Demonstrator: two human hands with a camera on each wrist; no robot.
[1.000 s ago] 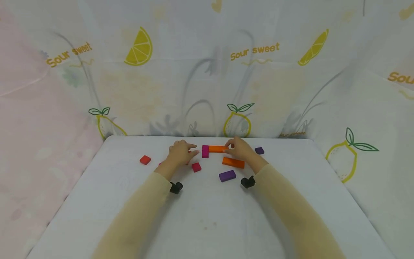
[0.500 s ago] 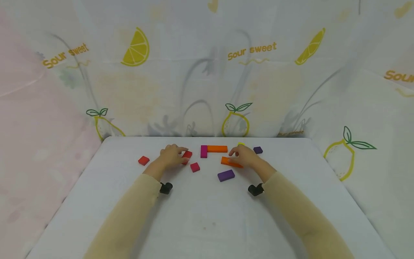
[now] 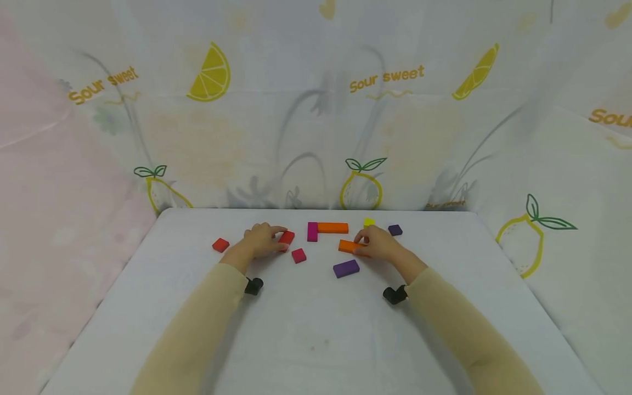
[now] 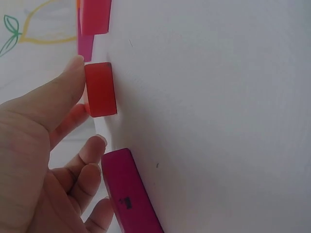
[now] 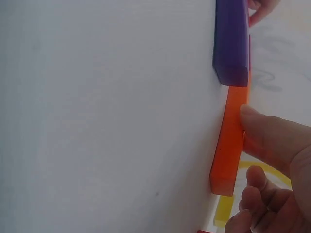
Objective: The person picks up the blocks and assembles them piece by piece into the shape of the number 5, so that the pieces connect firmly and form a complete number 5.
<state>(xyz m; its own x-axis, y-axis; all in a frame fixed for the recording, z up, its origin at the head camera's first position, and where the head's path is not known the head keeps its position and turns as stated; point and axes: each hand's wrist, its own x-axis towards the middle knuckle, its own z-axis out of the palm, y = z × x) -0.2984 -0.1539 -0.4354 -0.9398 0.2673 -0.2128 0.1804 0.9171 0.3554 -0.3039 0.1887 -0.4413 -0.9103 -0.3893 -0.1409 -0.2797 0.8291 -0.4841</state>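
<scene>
My left hand (image 3: 259,240) pinches a red block (image 3: 286,240) left of centre, with thumb and index finger on either side of it. In the left wrist view, a magenta block (image 4: 130,194) lies just below my other fingers. My right hand (image 3: 380,243) pinches an orange block (image 3: 348,246) near its right end, thumb on the near side. A purple block (image 3: 346,268) lies in front of it. Behind stands a magenta block (image 3: 312,231) set against the left end of a second orange block (image 3: 333,227). A yellow block (image 3: 368,222) shows behind my right hand.
A small red block (image 3: 298,255) lies between my hands and a red-orange one (image 3: 220,244) lies far left. At the right is a small dark purple block (image 3: 395,230). The white table (image 3: 316,329) ends at a printed cloth (image 3: 257,137) behind.
My right hand has left the back orange block, come nearer and right, and taken hold of the front orange one. My left hand has shifted left onto the red block.
</scene>
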